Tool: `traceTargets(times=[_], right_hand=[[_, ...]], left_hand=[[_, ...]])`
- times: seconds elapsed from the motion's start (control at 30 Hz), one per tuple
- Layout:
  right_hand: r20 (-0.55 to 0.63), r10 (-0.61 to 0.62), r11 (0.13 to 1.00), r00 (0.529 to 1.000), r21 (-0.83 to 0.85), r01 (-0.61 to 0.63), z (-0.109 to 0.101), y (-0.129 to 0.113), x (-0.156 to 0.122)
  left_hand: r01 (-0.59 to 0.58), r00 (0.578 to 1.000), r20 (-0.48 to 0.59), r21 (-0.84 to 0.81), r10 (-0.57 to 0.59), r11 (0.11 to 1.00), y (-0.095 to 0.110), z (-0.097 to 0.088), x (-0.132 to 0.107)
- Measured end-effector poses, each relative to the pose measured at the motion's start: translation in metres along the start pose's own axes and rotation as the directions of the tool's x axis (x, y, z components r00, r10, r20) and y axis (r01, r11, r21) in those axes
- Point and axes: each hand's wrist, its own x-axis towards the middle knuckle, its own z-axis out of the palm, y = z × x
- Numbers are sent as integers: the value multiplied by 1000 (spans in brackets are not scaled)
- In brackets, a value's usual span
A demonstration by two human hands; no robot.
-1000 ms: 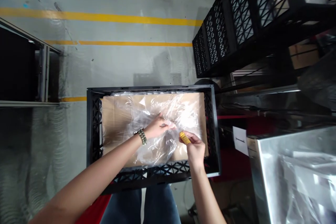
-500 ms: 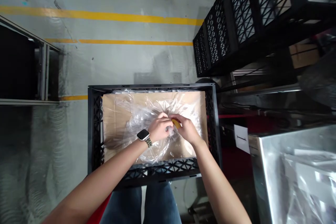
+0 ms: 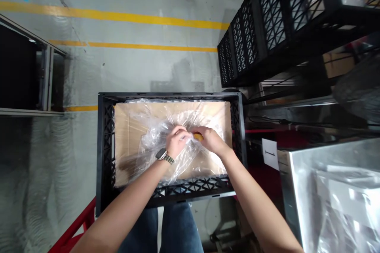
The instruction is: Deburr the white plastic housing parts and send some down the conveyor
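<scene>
One small yellow thing [image 3: 198, 136] sits right between our two hands, over the middle of the black crate [image 3: 102, 146]. Our right hand [image 3: 211, 141] has it. The fingers are closed around it, so only a little bit of yellow peeks out on the left side. We cannot tell what it is, or which way its long side runs.

Our left hand [image 3: 175, 142] is just beside it, almost touching the right hand. Its fingers are pinched together on a bunch of the clear plastic bag [image 3: 154, 142]. So the yellow bit faces the left hand's fingertips, and the pinched plastic lies just to its left. The right hand is the nearer one, since it holds the thing.

The bag is crumpled and spreads out under and around both hands. It lies on a flat brown cardboard sheet [image 3: 127, 126] that lines the bottom of the crate. A watch [image 3: 162, 154] is on our left wrist. Other crates [image 3: 267, 19] are stacked up on the right. Yellow lines [image 3: 118, 16] run across the grey floor.
</scene>
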Motion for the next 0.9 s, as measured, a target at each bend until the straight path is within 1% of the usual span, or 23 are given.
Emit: traceTargets(times=[0.1,0.17,0.23,0.3,0.4,0.47,0.5,0.53,0.57,0.63,0.67,0.7,0.73,0.77,0.83,0.9], right_hand=[[20,-73,985,997,-158,75,1,1,-5],[39,-124,959,992,-252,130,1,6,-7],[58,-164,929,985,-328,174,0,13,-6],[74,-190,901,979,-384,203,-1,20,-2],[85,-206,872,975,-436,222,-1,26,2],[54,-197,866,979,-459,200,0,25,-3],[20,-185,866,983,-470,172,2,23,-9],[-26,-168,866,985,-481,135,4,21,-17],[-84,-138,867,987,-492,79,8,20,-26],[-199,-32,863,980,-500,-73,20,23,-49],[-237,34,858,971,-492,-150,29,27,-59],[-257,97,852,961,-477,-214,38,33,-69],[-264,151,847,953,-462,-262,47,40,-76],[-261,186,845,947,-449,-290,55,48,-81],[-260,207,848,943,-433,-306,66,61,-85],[-268,201,852,942,-426,-303,68,67,-84]], left_hand=[[-91,992,92,29,88,995,-2,-10,-1],[-156,974,173,59,144,986,-2,-19,-1],[-202,953,250,101,172,974,-3,-29,-4],[-220,938,306,155,165,963,-3,-38,-9],[-207,928,356,245,111,947,0,-47,-17],[-184,926,371,299,63,936,6,-52,-24],[-171,927,374,321,41,932,9,-55,-28],[-150,933,361,351,14,924,12,-59,-33],[-112,946,322,398,-24,911,12,-65,-39],[31,975,172,521,-141,853,4,-78,-51],[126,976,74,576,-206,807,-4,-85,-56],[213,965,-9,614,-263,760,-14,-92,-61],[272,951,-60,637,-305,722,-24,-98,-64],[307,938,-81,649,-338,696,-34,-103,-66],[339,918,-73,658,-390,673,-48,-109,-66],[366,896,-56,653,-440,663,-52,-113,-61]])
